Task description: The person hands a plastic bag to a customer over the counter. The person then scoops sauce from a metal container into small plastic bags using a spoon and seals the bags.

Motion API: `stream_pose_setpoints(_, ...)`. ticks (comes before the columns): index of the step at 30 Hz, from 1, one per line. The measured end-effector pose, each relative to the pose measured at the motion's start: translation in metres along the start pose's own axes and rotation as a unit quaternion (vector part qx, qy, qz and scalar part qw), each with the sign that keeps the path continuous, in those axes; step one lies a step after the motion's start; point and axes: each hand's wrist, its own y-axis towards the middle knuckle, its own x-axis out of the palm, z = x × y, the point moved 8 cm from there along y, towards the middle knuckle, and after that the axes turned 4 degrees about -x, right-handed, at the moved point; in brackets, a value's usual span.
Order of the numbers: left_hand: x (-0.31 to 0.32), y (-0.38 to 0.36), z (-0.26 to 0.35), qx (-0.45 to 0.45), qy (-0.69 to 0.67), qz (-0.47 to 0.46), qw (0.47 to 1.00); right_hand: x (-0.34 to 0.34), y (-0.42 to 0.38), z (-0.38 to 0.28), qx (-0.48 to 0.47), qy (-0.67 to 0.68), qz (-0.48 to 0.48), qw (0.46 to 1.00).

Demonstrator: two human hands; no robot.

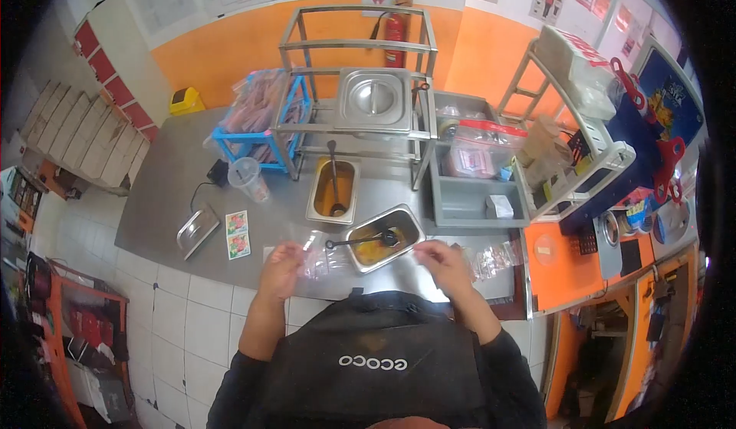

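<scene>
My left hand [283, 266] is closed, fingertips pinched at the edge of a small clear plastic bag [316, 263] at the table's front. Right of it, a steel container [409, 254] stands askew, with yellow-orange liquid inside and a black ladle [360, 240] lying across it. My right hand [447, 266] is closed beside that container's right end; whether its fingertips touch the rim or pinch something small, I cannot make out. Behind stands a second steel container [312, 208] of orange liquid, with another dark ladle [334, 176] leaning in it.
A steel rack [287, 134] carries a lidded pan [373, 101]. Leftward are a blue basket [230, 138] of packets, a clear plastic cup [249, 180], a metal lid [198, 231] and printed cards [238, 234]. On the right are grey bins [452, 210] and small clear packets [491, 260].
</scene>
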Motion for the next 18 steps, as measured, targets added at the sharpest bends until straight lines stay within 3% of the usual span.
stream_pose_setpoints(2,0.035,-0.006,-0.004,-0.008,-0.037,-0.066,0.997,0.04,0.012,-0.011,0.019,-0.027,-0.113,0.993)
stream_pose_setpoints(5,0.076,-0.009,-0.014,0.0,-0.044,-0.11,0.993,0.087,0.016,-0.013,0.07,0.07,-0.236,0.967)
stream_pose_setpoints(8,0.09,-0.009,-0.028,-0.015,-0.027,-0.106,0.994,0.104,0.016,0.005,0.166,0.154,-0.253,0.941)
stream_pose_setpoints(10,0.092,-0.009,-0.035,-0.033,-0.02,-0.099,0.994,0.098,0.019,-0.002,0.143,0.171,-0.237,0.946)
stream_pose_setpoints(13,0.07,-0.01,-0.022,0.015,0.069,0.068,0.995,0.082,0.02,-0.01,0.101,0.108,-0.212,0.966)
stream_pose_setpoints(16,0.089,-0.034,0.036,0.255,0.272,0.153,0.915,0.072,0.02,-0.009,0.036,0.006,-0.195,0.98)
stream_pose_setpoints(17,0.115,-0.04,0.046,0.29,0.467,0.101,0.83,0.072,0.019,-0.013,0.009,-0.016,-0.206,0.978)
stream_pose_setpoints(18,0.134,-0.035,0.036,0.218,0.539,0.029,0.813,0.072,0.017,-0.017,-0.016,-0.038,-0.216,0.976)
